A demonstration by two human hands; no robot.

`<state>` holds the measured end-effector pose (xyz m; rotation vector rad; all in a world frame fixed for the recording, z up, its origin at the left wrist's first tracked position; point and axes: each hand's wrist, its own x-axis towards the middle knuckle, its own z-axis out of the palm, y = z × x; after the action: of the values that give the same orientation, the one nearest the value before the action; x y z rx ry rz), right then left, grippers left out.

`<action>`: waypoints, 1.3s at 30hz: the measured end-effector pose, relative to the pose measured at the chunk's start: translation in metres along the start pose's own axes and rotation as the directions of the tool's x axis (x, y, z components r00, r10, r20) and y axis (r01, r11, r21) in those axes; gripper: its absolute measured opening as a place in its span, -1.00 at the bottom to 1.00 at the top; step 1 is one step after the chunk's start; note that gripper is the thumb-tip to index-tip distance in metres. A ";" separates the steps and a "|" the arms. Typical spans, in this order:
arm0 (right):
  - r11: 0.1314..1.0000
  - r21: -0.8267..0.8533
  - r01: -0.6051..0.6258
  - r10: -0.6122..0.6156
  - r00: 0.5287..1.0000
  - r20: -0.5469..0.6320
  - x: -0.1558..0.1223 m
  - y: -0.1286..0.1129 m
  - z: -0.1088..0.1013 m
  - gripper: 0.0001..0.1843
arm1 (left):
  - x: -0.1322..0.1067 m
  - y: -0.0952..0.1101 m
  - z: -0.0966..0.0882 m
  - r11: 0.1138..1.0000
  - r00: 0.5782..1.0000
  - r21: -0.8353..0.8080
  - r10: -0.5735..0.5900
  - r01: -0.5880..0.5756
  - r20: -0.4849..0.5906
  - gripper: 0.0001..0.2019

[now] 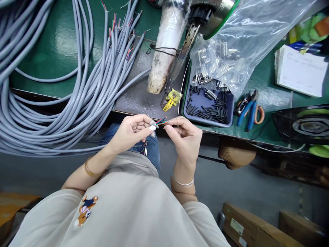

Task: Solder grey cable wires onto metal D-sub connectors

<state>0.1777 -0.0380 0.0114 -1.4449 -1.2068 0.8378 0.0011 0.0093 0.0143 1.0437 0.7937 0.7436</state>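
Workshop: you sit at a green tabletop [59, 41] above a grey floor [218, 185], with cardboard boxes [246, 223] behind you on the right.
Coloured wires: the thin strands [161, 120] stick out between your hands, just off the near edge, held where you can probably see each colour best.
Left hand: your fingers are pinched at the root of the strands, your left hand [133, 129] steadying what looks like a grey cable end [157, 126].
Right hand: thumb and forefinger of your right hand [187, 135] are closed on the strand tips, a fine grip that seems suited to parting thin wire.
Lap: small connectors [145, 151] show over your jeans; whether they rest or hang you cannot tell from here.
Yellow clip: it [168, 102] lies just beyond your hands, below a perforated metal barrel [190, 36].
Plastic tray: its rim [210, 124] is near your right hand, likely for easy reach of the black tubes [210, 113] inside.
Grey cables: the bundle [102, 103] sweeps along your left, stripped ends gathered at the far side.
Blue-handled pliers: they [251, 115] lie right of the tray, apparently within reach.
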 end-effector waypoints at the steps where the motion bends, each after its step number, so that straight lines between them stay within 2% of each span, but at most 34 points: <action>1: 1.000 -0.016 0.007 -0.007 1.000 0.012 -0.001 -0.001 0.001 -0.92 | 0.000 0.000 0.000 1.000 1.000 0.006 -0.003 0.003 -0.003 -0.78; 7: 0.998 -0.057 -0.010 0.009 1.000 -0.009 0.000 -0.003 0.006 -0.87 | -0.002 -0.003 0.002 1.000 1.000 0.005 0.008 -0.008 -0.020 -0.85; 13: 0.998 -0.014 -0.056 0.056 0.998 0.005 0.000 0.000 0.008 -0.85 | -0.002 -0.006 0.003 0.999 0.998 -0.025 0.030 -0.031 -0.052 -0.85; 18: 0.998 -0.039 0.058 -0.060 0.996 -0.070 -0.004 -0.002 0.015 -0.91 | -0.003 -0.009 0.004 0.998 0.996 -0.021 0.051 -0.053 -0.072 -0.83; 26: 0.998 -0.039 -0.056 0.054 0.997 -0.057 -0.004 0.000 0.014 -0.86 | -0.003 -0.011 0.005 0.996 0.994 0.033 0.081 -0.078 -0.071 -0.79; 39: 0.996 -0.070 -0.052 0.048 0.997 -0.058 -0.005 -0.005 0.009 -0.87 | -0.003 -0.011 0.004 0.955 0.975 0.224 0.213 -0.194 -0.062 -0.88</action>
<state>0.1666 -0.0406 0.0132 -1.5525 -1.1723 0.7898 0.0050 0.0018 0.0060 1.3118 0.8628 0.8967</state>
